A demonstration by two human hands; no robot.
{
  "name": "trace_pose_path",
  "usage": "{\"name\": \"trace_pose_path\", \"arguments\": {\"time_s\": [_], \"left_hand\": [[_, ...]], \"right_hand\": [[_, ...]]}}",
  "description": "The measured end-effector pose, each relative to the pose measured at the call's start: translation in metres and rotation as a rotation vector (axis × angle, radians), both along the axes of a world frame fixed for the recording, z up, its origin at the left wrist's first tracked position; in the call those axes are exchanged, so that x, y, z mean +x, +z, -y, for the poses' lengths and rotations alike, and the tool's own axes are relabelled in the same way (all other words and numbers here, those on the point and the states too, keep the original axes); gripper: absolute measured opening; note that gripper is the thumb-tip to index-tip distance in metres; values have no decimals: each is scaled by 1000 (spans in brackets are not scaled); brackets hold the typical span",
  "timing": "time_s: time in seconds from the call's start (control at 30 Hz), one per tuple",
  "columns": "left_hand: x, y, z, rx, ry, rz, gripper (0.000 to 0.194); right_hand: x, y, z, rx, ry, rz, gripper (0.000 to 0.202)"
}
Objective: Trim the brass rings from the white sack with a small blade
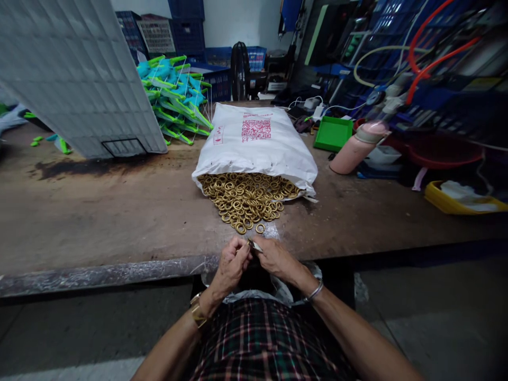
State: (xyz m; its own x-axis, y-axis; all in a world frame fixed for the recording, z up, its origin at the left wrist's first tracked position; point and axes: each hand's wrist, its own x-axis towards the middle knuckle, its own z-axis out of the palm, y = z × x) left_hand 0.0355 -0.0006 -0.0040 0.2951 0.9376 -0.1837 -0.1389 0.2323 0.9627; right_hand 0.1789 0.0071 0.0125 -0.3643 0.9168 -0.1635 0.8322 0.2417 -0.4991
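Observation:
Just past the table's front edge, my left hand [233, 260] is closed in a pinch on a brass-coloured ring [250, 242], mostly hidden by the fingers. My right hand [278, 258] meets it fingertip to fingertip, closed around a small tool with a pale, blade-like metal part [256, 246]; its exact kind is unclear. Beyond both hands, a heap of brass-coloured rings [250, 203] spills from the mouth of a white woven sack [230, 137]. One loose ring [260, 228] lies nearest my fingers. Below my hands, an open plastic bag [283, 291] hangs at my lap.
A grey ribbed panel [87, 79] stands on the table [119, 211] at left, with green and blue plastic pieces [178, 100] behind it. To the right are a green tray [333, 133], a pink bottle [353, 151], a yellow tray [460, 203] and orange hoses [416, 58].

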Motion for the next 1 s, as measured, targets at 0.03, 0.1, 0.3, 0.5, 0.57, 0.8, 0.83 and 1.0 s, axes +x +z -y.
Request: {"name": "trace_pose_path", "arguments": {"time_s": [0.03,0.1,0.3,0.5,0.57,0.8,0.83,1.0], "left_hand": [[-1,1,1,1,-3,-6,35],[-3,5,5,-15,-8,-11,36],[-6,27,16,-90,-113,182,30],[-9,20,7,-332,-41,410,28],[-10,16,6,-383,-12,429,25],[-13,12,4,-586,-9,617,22],[-13,11,3,-605,1,634,22],[-8,8,-1,-562,102,561,25]], "right_hand": [[-1,1,0,-5,0,23,18],[-1,1,0,3,-16,83,19],[6,-5,-3,98,-177,188,25],[7,-7,-14,161,-429,189,20],[5,-5,-19,160,-434,234,24],[9,-8,-29,137,-389,252,18],[10,-9,-28,136,-387,231,17],[8,-9,-21,121,-388,-110,11]]}}
